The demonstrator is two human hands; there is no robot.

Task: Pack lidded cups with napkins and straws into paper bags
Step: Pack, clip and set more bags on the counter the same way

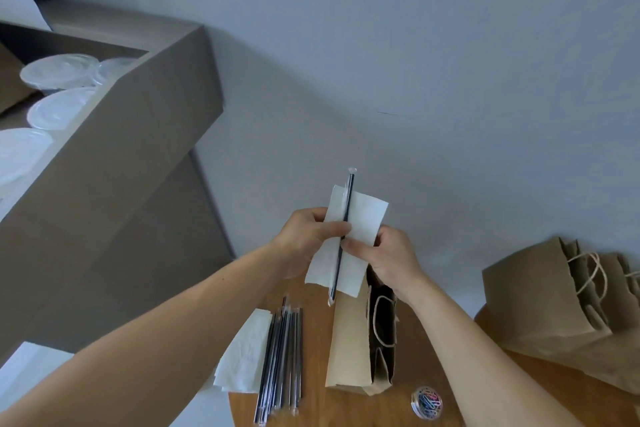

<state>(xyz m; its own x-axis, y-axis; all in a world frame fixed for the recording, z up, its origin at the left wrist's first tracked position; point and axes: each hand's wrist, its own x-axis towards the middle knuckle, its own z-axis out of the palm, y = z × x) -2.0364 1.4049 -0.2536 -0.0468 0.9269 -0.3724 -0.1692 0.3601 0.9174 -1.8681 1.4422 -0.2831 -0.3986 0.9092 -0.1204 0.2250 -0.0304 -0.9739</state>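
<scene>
"Above the round wooden table (311,406), what are the two hands doing?"

"Both hold one napkin (362,218) with a wrapped straw (349,194) laid along it. The left hand (308,236) pinches the napkin's left edge, thumb pressed over the straw. The right hand (384,256) pinches the right side, its thumb touching the straw just below the left one."

"And the bag?"

"An open paper bag (349,340) stands on the table directly under the bundle, handles up. The straw's lower tip hangs just beside its mouth."

"Is there a cup in it already?"

"I cannot tell; the inside is dark. The lidded cups (59,71) I can see sit in a cardboard box (138,149) at the far left."

"So which step is this?"

"Pairing napkin and straw, I'd judge, ready to drop in."

"What does the next move call for?"

"Keeping the straw pinned against the paper, tilting the bundle towards the mouth, and lowering it inside past the handles. One hand may need to steady the bag, since it looks light."

"Supplies?"

"More straws (280,357) and a napkin stack (242,357) lie left of the bag. A tub of paper clips (426,400) sits near right, and more bags (540,298) lie at the far right."
</scene>
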